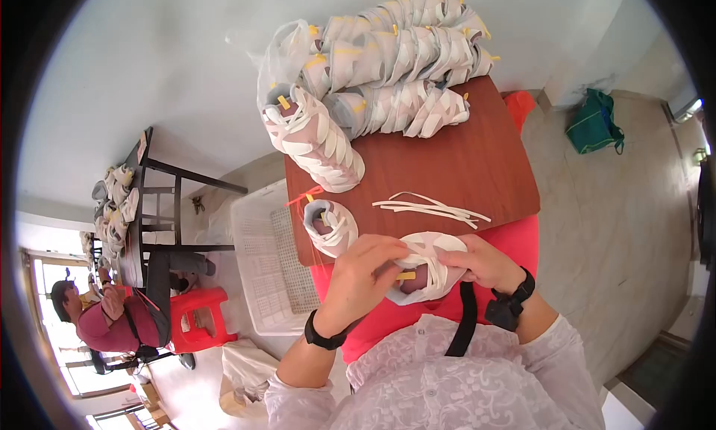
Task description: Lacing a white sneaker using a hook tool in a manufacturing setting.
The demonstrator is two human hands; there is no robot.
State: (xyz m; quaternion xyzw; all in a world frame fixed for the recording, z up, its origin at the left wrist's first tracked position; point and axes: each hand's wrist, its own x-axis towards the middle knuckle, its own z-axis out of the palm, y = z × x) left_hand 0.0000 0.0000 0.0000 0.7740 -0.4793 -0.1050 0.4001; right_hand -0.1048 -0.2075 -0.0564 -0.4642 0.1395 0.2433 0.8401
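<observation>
A pale pink and white shoe upper (429,287) with a yellow tab is held in front of my body, over the near edge of the table. My right hand (488,264) grips its side, thumb on top. My left hand (365,275) is closed, fingertips pinched at the lacing area, where a white shoelace (409,261) seems to run; the fingers partly hide it. Just beyond my left hand, a laced shoe upper (332,228) stands on the table. Several loose white laces (432,208) lie beyond the held upper.
Rows of nested shoe uppers (403,53) cover the far side of the brown table (477,150), some in clear plastic; a stack (313,139) stands at its left. A white plastic crate (261,281) sits left. Further left, a person (112,322) works beside another table. A green bag (595,123) lies right.
</observation>
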